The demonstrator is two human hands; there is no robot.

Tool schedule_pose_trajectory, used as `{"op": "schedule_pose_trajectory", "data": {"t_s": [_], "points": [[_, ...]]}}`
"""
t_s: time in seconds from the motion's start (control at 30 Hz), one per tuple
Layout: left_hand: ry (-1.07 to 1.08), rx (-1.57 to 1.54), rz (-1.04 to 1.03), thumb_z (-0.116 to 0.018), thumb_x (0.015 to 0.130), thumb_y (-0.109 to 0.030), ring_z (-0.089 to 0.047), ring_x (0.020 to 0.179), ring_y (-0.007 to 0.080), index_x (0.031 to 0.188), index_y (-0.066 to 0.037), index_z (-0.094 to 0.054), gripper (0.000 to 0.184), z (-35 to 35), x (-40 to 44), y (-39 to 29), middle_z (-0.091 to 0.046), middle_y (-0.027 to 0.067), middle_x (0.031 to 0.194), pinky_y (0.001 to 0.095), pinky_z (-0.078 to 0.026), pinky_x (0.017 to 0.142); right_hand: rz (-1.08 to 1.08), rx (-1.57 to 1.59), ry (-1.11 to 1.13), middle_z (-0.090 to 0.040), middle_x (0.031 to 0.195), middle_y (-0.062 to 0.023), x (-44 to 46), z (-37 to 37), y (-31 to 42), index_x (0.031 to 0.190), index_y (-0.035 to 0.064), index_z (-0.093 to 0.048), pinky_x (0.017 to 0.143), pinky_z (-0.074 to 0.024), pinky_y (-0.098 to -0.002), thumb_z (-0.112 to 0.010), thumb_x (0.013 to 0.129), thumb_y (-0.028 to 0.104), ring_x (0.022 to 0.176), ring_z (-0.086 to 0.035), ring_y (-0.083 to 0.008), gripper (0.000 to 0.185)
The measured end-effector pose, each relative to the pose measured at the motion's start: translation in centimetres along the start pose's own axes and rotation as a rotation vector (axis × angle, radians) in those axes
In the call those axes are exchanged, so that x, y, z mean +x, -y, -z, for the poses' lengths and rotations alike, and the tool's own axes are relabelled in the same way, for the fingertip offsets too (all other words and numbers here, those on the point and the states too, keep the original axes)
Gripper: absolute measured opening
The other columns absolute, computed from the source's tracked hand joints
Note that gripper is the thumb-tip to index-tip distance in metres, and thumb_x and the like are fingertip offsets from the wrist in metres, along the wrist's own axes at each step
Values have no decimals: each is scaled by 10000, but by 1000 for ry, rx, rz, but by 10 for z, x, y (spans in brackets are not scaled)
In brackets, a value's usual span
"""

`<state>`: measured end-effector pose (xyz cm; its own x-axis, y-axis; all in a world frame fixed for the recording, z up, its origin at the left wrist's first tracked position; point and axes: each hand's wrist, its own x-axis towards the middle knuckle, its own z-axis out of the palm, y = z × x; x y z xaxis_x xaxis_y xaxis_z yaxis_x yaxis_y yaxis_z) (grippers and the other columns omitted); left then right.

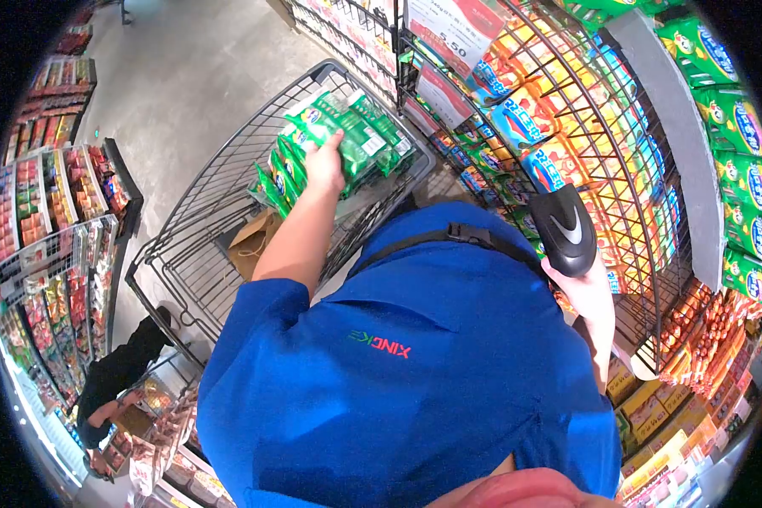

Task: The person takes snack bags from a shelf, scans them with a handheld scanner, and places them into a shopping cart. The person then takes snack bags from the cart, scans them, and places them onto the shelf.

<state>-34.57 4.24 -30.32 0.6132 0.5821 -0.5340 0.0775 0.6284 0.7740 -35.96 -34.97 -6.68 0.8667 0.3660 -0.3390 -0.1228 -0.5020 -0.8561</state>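
Observation:
In the head view, my left hand (326,165) reaches into a shopping cart (186,199), its fingers bent over a shiny green packet (322,114). More green packets (284,173) stand and lie around it in the cart. My right hand (586,292), on the other side of my body, is closed on the lower end of a smooth black object (560,230) with a silver swoosh mark. That object's kind is not clear. It is beside a wire rack (643,279) of yellow and orange snack bags (529,118). Most of my right hand's fingers are hidden behind the black object.
A brown paper bag (252,241) lies in the cart. Green bags (724,110) fill the shelf at right, with a red and white price sign (453,34) above the rack. A person in black (118,372) is at lower left, near stocked shelves (63,199). Grey floor (161,68) stretches behind the cart.

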Motion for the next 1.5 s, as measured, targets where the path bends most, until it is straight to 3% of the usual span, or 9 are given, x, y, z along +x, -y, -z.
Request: {"op": "schedule_pose_trajectory", "data": {"t_s": [0.3,0.43,0.47,0.6,0.73,1.07,1.13,1.4,1.5], "points": [[-26,955,28,-702,792,-284,-600,930,283,1166,105,-458,591,-29,22,28,-588,192,1074,399,-504,776,-86,59,-68,-645,987,-56,-5,5,4,1063,11,-584,853,-450,-295,-735,718,13,910,-583,-120,376],[50,711,282,-701,780,-351,-605,835,274,1108,55,-535,549,-38,9,15,-601,154,1040,404,-508,679,-94,95,-95,-647,1001,-66,-9,7,-10,1066,6,-583,867,-447,-300,-738,719,22,927,-587,-129,381],[14,757,152,-712,761,-332,-590,656,217,949,39,-623,425,-28,18,25,-648,117,864,367,-470,545,-95,119,-99,-649,1012,-71,-9,8,-15,1079,4,-581,872,-447,-301,-740,719,28,935,-589,-134,394],[-126,980,-226,-694,736,-266,-623,786,250,1014,111,-591,479,-10,25,31,-658,187,892,384,-490,717,4,59,-74,-621,1117,-115,-14,15,-1,1182,7,-541,939,-420,-326,-735,698,27,1033,-568,-172,521],[-174,692,-326,-625,819,-194,-496,1126,264,1256,60,-430,542,-51,-12,-15,-506,202,1235,355,-375,974,19,3,-55,-608,1118,-111,-22,24,6,1218,0,-493,920,-429,-319,-760,652,23,1030,-566,-183,626],[981,579,-914,-563,896,-87,-590,917,138,1084,-28,-581,198,-298,-135,-151,-589,44,1042,262,-467,781,138,330,-104,-596,1180,-136,-58,40,-2,1220,4,-524,976,-379,-326,-720,646,100,1123,-530,-185,614],[1162,761,-1291,-590,860,-86,-569,817,128,1080,-46,-577,224,-370,-147,-153,-577,51,961,268,-476,708,173,296,-182,-618,1125,-107,-71,41,-6,1186,20,-546,921,-417,-315,-778,620,94,1049,-559,-165,616],[829,894,-1098,-520,752,-61,-624,889,264,1063,4,-579,324,-508,-77,-139,-621,177,945,368,-485,782,162,421,-359,-632,1085,-102,-107,30,-36,1126,33,-589,886,-436,-309,-781,602,93,999,-584,-173,561],[692,1025,-1522,-527,732,-61,-599,877,317,906,-8,-616,203,-500,-99,-140,-602,187,888,380,-468,789,228,411,-396,-619,1121,-111,-117,29,-43,1152,-10,-556,918,-403,-297,-720,651,110,1024,-537,-141,541]]}}
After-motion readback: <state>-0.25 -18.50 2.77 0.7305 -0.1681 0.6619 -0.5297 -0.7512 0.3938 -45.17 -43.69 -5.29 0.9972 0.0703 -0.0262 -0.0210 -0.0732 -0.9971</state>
